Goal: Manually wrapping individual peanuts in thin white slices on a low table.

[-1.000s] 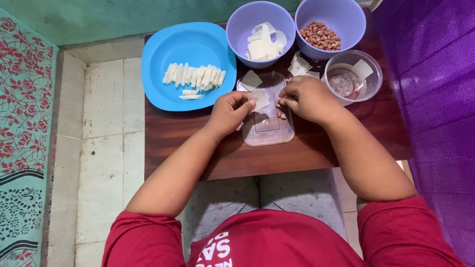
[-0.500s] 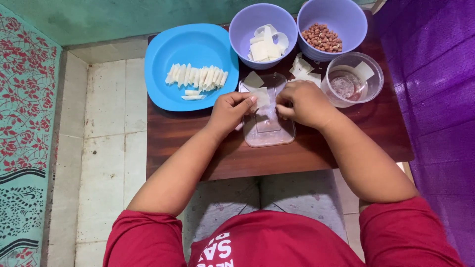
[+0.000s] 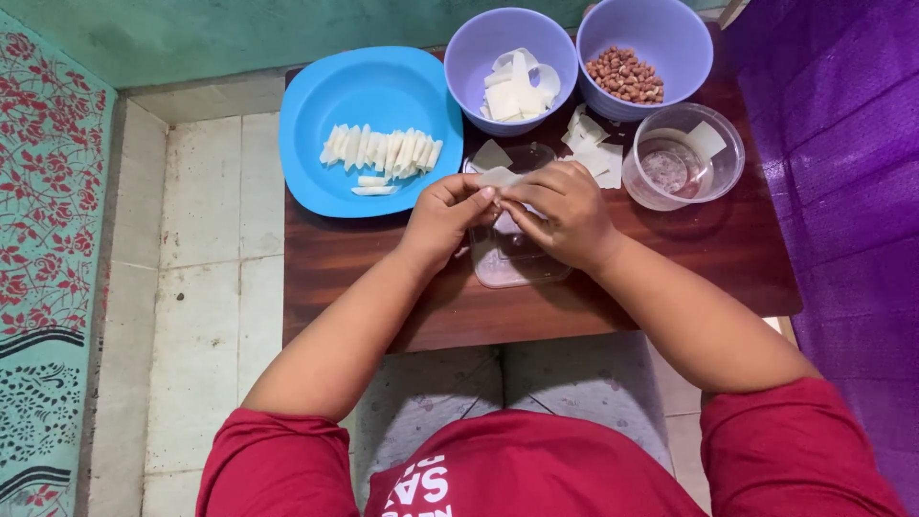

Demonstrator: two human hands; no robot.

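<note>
A: Hands status?

B: Left hand point(image 3: 442, 213) and right hand point(image 3: 565, 213) meet fingertip to fingertip over a clear plastic lid point(image 3: 512, 257) on the small wooden table point(image 3: 670, 258). Both pinch the same pale wrapper sheet point(image 3: 498, 177). It's off the table, held between the fingers just above the lid.

A: Grip firm?

B: Fingers of both hands are clenched on the sheet's edge. Can't tell whether anything is inside it.

A: Surroundings?

B: Blue plate point(image 3: 369, 96) with a row of rolled white pieces point(image 3: 381, 151), left of the hands. Behind them, a purple bowl point(image 3: 479, 57) of cut wrapper sheets and another purple bowl point(image 3: 675, 38) of peanuts point(image 3: 624, 77). Clear round container point(image 3: 684, 158) at right, near the right hand. A few loose sheets point(image 3: 592, 148) lie on the table between it and the hands.
</note>
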